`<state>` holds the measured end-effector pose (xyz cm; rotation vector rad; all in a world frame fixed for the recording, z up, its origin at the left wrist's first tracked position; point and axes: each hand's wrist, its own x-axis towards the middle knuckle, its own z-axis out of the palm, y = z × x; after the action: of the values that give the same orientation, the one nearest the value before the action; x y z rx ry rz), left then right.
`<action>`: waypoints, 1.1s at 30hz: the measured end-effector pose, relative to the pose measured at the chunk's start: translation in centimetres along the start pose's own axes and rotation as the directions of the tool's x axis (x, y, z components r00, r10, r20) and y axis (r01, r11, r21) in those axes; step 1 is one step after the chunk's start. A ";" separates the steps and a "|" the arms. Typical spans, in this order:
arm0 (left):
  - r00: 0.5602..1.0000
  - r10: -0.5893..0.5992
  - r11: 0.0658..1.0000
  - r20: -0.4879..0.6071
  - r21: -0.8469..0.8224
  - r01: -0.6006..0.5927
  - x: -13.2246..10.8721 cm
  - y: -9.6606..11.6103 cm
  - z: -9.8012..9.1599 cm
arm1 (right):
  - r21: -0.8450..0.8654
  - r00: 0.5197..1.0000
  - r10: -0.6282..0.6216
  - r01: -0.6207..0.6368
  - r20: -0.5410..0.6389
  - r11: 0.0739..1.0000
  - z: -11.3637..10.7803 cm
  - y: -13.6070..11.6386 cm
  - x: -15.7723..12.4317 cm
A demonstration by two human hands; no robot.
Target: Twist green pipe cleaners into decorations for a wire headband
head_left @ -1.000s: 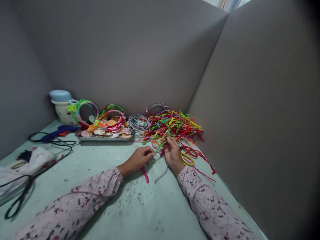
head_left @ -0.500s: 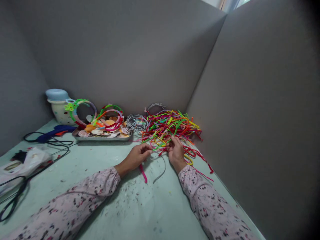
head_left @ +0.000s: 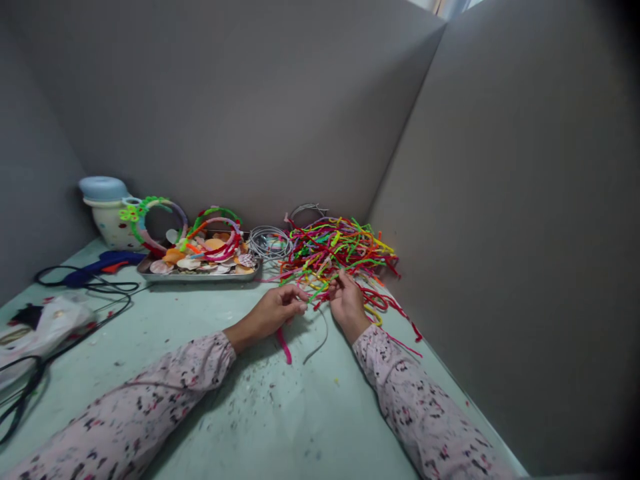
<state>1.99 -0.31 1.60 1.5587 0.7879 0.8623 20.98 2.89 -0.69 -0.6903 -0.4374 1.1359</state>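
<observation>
My left hand (head_left: 273,312) is closed in a pinch in front of the pile, its fingertips at one end of a green pipe cleaner (head_left: 318,292). The strip runs up toward my right hand (head_left: 347,305), whose curled fingers are closed on its other end. A thin grey wire (head_left: 325,333) curves down to the table from near my left fingertips. Below my left hand a pink pipe cleaner (head_left: 285,347) hangs or lies; its upper end is hidden. Just behind both hands is a tangled pile of coloured pipe cleaners (head_left: 343,243).
A metal tray (head_left: 200,285) of seashells carries wrapped headbands (head_left: 215,220). Coiled grey wire (head_left: 271,243) lies beside it. Left are a lidded cup (head_left: 107,217), a blue-handled tool (head_left: 95,267), a black cord (head_left: 113,317) and a plastic bag (head_left: 63,320). Grey panels (head_left: 500,220) enclose the table.
My hands keep nearly the same pose, with the right wrist and fingers turned slightly. The whole view has shifted a little, so things appear slightly farther left.
</observation>
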 end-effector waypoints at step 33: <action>1.000 0.011 0.998 -0.002 0.056 -0.010 -0.2 -0.9 0.3 | 0.007 1.000 -0.007 0.008 -0.018 1.000 -0.1 -0.8 0.1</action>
<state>2.15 -0.52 0.62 1.6127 0.8120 0.8559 21.69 2.77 -0.21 -0.6916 -0.4199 1.1229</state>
